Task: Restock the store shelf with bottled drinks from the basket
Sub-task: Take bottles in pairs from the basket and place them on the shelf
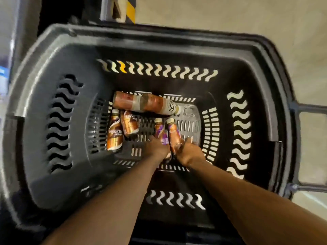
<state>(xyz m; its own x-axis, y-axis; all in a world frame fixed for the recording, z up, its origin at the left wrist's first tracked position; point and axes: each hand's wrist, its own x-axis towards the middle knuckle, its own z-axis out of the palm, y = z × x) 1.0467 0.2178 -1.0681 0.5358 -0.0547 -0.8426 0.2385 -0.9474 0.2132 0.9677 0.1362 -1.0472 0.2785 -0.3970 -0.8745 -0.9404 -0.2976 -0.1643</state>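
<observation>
Centre frame, on the floor of the dark basket (53, 55), the left hand (156, 147) curls its fingers round one purple-labelled bottle (161, 133) and the right hand (190, 151) round its twin (174, 137). The two touch. Two brown bottles (115, 133) lie to their left and two larger bottles (155, 103) lie crosswise above: six in all.

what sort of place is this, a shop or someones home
Probably a shop, though no shelf clearly shows. A dark slotted shopping basket holds several bottled drinks, the left hand and right hand each gripping one, and a yellow-and-black hazard stripe stands beyond it.
</observation>
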